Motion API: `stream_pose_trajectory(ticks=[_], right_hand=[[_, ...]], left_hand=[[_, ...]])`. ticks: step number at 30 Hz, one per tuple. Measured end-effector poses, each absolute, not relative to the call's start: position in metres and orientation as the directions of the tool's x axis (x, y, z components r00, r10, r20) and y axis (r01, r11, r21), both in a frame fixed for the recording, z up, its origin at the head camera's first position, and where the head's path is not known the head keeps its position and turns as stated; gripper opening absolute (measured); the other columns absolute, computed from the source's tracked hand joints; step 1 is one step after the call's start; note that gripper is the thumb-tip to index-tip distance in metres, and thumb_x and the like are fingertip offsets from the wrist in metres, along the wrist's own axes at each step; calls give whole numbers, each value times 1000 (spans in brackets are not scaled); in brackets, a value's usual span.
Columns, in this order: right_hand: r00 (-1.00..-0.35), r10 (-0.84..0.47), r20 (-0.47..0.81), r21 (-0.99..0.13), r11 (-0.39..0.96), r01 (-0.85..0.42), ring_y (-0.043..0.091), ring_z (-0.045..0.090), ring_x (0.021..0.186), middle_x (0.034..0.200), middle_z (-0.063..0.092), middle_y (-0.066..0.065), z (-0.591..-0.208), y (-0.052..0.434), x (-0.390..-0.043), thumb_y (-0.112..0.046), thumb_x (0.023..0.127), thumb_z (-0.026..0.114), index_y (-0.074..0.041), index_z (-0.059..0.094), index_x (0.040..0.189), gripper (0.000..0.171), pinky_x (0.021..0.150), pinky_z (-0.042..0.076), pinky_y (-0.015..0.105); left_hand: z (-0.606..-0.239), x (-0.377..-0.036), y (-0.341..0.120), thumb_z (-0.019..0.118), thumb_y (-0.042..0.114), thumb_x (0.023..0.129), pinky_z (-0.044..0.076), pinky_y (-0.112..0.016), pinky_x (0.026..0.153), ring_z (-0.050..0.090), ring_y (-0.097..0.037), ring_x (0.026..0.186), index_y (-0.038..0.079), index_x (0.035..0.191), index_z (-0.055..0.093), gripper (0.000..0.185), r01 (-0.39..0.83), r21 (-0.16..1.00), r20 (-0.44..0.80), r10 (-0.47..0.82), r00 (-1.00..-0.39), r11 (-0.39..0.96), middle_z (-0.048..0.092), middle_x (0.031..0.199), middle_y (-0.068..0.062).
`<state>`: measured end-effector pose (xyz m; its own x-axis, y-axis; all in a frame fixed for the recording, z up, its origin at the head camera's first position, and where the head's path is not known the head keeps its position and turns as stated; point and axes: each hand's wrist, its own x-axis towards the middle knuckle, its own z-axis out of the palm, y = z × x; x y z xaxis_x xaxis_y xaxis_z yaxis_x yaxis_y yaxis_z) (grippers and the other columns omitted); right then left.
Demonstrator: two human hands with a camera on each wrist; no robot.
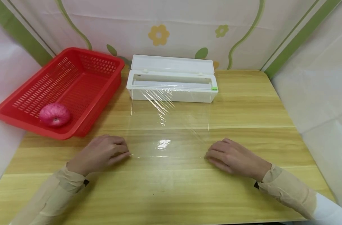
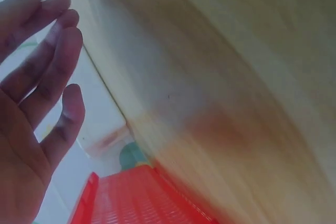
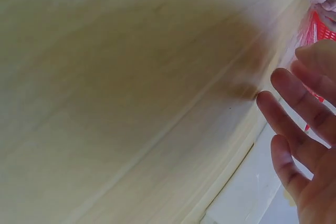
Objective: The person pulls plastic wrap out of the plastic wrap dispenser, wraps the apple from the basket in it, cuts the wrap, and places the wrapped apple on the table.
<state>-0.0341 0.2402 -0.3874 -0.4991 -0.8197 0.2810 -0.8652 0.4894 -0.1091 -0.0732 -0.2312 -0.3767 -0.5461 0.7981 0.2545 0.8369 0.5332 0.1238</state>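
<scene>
At the near edge of the clear film [image 1: 163,144], the left hand [image 1: 103,153] and right hand [image 1: 235,157] stand level, each seeming to pinch one corner between thumb and fingers while the other fingers bend loosely; the contact itself is too fine to make out. The film stretches flat between them and runs away to the far side, over the front of the white box [image 1: 193,96]. Whether it touches the table [image 1: 244,112] beneath, I cannot tell. A fan of creases spreads from the box's front, left of centre, so the pull is probably a little uneven: drawing the hands gently apart, with matched tension, should smooth it. Pinching only the very corners ought to leave less film folded under the fingers. A straight, slow pull toward the near side suits best, since a jerk or a slant could drag the light-looking box or turn it. Its lid [image 1: 172,64] is raised and the roll [image 1: 171,84] lies exposed inside, near the green tab [image 1: 214,88] at right. Far left, the red basket [image 1: 96,112] holds a round pink fruit [image 1: 55,115], well apart from the film.
</scene>
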Motion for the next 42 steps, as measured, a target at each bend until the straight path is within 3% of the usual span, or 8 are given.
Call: stream_pose_trajectory(ticks=[7,17,21,27,34,38,42], right_hand=[[-502,-833,231,-102,492,-864,17,70,106,109,76,-2,-385,242,-31,-17,89,82,-14,80,111,22,90,58,40],[-469,-848,246,-98,460,-882,17,64,105,102,74,-5,-387,249,-30,-22,103,67,-15,82,105,17,90,57,40],[-466,-851,243,-105,455,-884,16,64,103,101,75,-5,-387,252,-30,-17,95,75,-15,82,103,11,88,57,39],[-502,-828,248,-125,487,-865,13,69,95,98,76,-4,-386,254,-32,-11,81,85,-14,82,101,20,82,58,36],[-533,-801,272,-85,532,-843,7,70,79,94,77,-4,-378,257,-43,-11,77,87,-14,81,97,21,70,56,31],[-619,-729,292,-89,624,-776,9,69,76,94,77,-2,-368,259,-57,-13,83,83,-12,81,102,19,68,57,33],[-742,-576,342,-188,732,-655,12,70,75,93,77,1,-360,261,-78,-10,89,80,-8,79,106,17,66,61,36]], left_hand=[[-380,-72,-229,90,27,84,52,-25,56,65,-3,68,29,87,78,13,812,120,227,780,-583,572,69,84,15],[-375,-71,-228,89,24,85,49,-22,56,62,0,70,31,88,74,16,774,151,147,760,-633,615,68,88,15],[-375,-71,-228,88,22,86,49,-21,57,65,-2,74,30,89,75,16,776,165,144,764,-629,608,69,95,13],[-373,-70,-230,89,20,85,47,-17,58,58,1,72,27,93,77,17,770,193,164,754,-636,608,65,99,11],[-366,-73,-231,81,25,93,52,-25,62,61,-3,77,22,108,75,16,714,196,147,700,-699,672,68,101,8],[-360,-83,-225,73,24,100,56,-31,69,64,-7,83,19,115,72,16,610,288,118,605,-788,738,68,100,8],[-354,-106,-211,69,15,101,57,-34,73,67,-16,87,9,116,71,16,493,430,173,467,-867,756,70,97,0]])
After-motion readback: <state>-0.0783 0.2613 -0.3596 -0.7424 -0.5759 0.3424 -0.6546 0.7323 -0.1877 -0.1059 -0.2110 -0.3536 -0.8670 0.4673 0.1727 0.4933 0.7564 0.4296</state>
